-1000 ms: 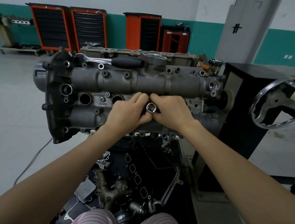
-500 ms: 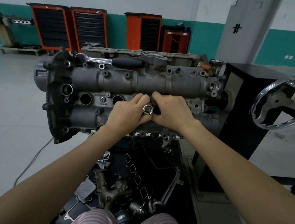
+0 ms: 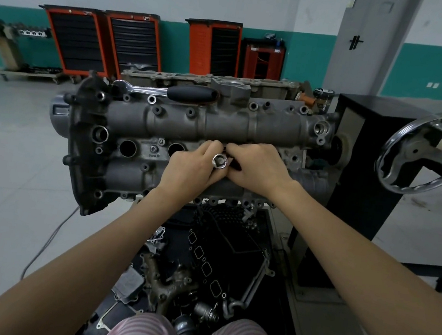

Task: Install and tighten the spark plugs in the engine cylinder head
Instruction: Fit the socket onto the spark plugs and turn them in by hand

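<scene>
The grey cylinder head [image 3: 163,122] hangs on an engine stand in front of me, with two open spark plug wells [image 3: 127,148] left of my hands. A chrome socket [image 3: 219,161] stands in a well at the middle, its square drive end facing me. My left hand [image 3: 188,170] grips the socket from the left with curled fingers. My right hand [image 3: 258,169] pinches it from the right. The spark plug itself is hidden. A ratchet [image 3: 168,92] with a black handle lies along the top edge of the head.
A chrome handwheel [image 3: 426,152] and a black stand column [image 3: 367,171] are to the right. Loose engine parts and gaskets [image 3: 200,266] lie in a tray below the head. Orange tool cabinets [image 3: 101,39] line the far wall. A cable [image 3: 44,244] trails over the floor at left.
Both hands have shifted slightly around the socket, and its end has dropped a little lower between them. The ratchet and the head have stayed where they were.
</scene>
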A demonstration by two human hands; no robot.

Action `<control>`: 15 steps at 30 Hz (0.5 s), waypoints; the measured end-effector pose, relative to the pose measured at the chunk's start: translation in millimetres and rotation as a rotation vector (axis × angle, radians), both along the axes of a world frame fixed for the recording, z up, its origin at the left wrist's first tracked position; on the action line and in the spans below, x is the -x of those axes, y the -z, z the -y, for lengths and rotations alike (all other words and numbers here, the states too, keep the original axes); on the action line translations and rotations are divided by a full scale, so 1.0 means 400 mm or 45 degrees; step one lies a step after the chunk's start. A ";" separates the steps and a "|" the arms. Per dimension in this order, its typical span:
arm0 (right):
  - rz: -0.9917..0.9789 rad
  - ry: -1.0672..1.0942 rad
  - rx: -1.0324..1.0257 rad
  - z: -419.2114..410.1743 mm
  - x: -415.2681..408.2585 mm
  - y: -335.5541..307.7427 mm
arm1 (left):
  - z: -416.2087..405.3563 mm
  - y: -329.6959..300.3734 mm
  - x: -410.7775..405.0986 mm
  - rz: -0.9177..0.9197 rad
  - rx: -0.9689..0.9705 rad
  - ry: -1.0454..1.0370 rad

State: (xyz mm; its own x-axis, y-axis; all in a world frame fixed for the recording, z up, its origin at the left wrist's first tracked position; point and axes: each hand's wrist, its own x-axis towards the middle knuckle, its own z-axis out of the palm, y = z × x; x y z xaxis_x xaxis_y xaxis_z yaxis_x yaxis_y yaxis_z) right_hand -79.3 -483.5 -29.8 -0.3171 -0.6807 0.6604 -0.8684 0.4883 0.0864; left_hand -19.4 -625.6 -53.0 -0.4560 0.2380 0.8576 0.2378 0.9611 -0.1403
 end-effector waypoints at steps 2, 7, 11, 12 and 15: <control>0.008 0.055 -0.026 0.002 0.006 0.004 | -0.002 -0.001 -0.002 0.019 -0.007 -0.005; -0.048 0.017 0.005 0.003 0.010 0.010 | -0.007 -0.004 -0.009 0.057 -0.037 0.004; -0.103 -0.035 0.069 0.001 0.004 0.004 | -0.009 -0.005 -0.009 0.027 -0.054 0.039; -0.117 -0.060 0.084 0.000 0.002 0.003 | -0.007 -0.003 -0.007 0.018 -0.058 0.043; -0.136 -0.097 0.094 0.000 -0.002 0.002 | -0.001 0.002 0.001 0.021 -0.110 0.040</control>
